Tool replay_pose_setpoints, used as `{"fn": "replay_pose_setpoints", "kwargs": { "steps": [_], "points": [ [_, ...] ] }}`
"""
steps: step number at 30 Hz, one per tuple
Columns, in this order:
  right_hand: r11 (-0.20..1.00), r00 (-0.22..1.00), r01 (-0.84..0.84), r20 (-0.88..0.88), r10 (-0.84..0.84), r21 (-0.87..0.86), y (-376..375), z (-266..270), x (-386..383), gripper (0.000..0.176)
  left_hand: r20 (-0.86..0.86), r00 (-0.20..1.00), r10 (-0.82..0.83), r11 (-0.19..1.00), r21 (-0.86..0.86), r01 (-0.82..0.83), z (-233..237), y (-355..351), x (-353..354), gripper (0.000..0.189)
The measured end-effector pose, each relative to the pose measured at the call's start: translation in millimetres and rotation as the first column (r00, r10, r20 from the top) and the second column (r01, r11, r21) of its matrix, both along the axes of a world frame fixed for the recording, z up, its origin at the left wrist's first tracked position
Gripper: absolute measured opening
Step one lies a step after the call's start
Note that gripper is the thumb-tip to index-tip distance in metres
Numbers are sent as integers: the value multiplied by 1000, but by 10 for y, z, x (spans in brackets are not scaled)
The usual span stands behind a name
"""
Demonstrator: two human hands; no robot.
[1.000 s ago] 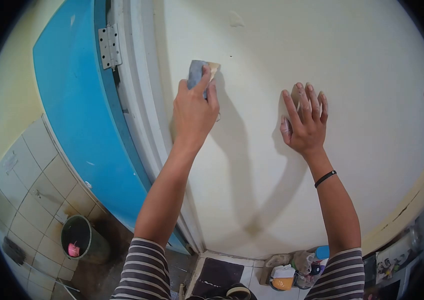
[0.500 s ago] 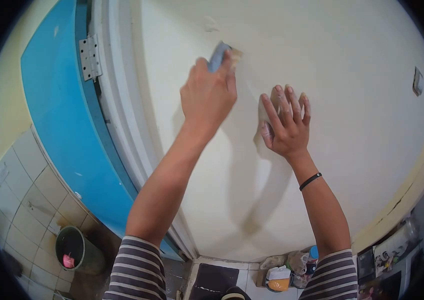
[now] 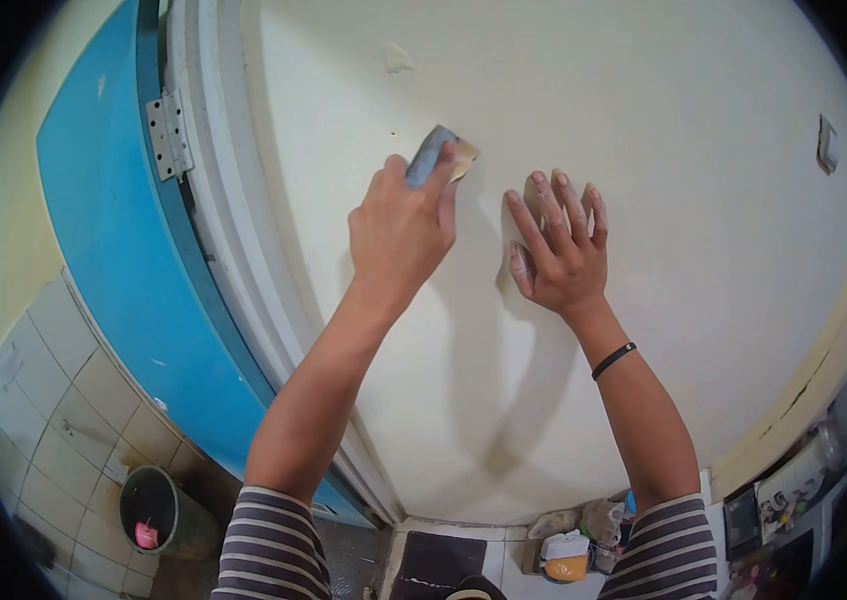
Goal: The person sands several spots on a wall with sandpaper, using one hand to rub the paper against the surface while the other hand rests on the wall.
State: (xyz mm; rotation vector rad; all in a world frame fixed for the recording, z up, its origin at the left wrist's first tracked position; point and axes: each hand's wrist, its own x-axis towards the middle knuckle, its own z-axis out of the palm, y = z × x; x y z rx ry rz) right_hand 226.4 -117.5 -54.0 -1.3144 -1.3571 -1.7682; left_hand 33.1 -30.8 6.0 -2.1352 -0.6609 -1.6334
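My left hand is closed around a folded piece of sandpaper, blue-grey on one face and tan on the other. It holds the sheet against the cream wall, with the forefinger laid along it. Lower and to the right, my right hand rests on the same wall with its fingers spread and nothing held. Whitish dust coats its fingers and thumb. Above the sandpaper, a pale rough patch marks the wall surface.
At left are a white door frame and a blue door with a metal hinge. Below stands a dark bucket holding something pink. A dark mat and bagged items lie at the wall's foot. A small plate is fixed at right.
My left hand has moved the sandpaper down and slightly right along the wall. My right hand stays spread at about the same spot. The view has turned a little.
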Motion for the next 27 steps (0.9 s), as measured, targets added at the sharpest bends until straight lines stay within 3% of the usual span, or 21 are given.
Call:
{"fn": "replay_pose_setpoints", "kwargs": {
  "steps": [6,15,18,21,24,27],
  "points": [
    [1000,1000,4,6,-4,6,6,15,10,50,63,998,24,999,27,-26,595,-10,145,37],
    [1000,1000,-3,1,3,-4,-13,22,-12,51,-11,1000,19,999,-47,-20,-228,1,-108,35],
    [1000,1000,2,5,-3,10,0,21,-21,52,-45,999,21,996,-86,-25,-149,-30,-134,33],
    [1000,1000,1,12,-1,12,17,17,-27,53,26,1000,-17,998,55,15,88,18,-59,32],
    [1000,1000,4,8,-4,3,5,14,-13,53,10,1000,5,999,38,-6,299,-22,-13,33],
    [1000,1000,13,1,-13,2,-6,19,-10,53,40,998,-43,998,56,40,181,25,28,35]
  ]
}}
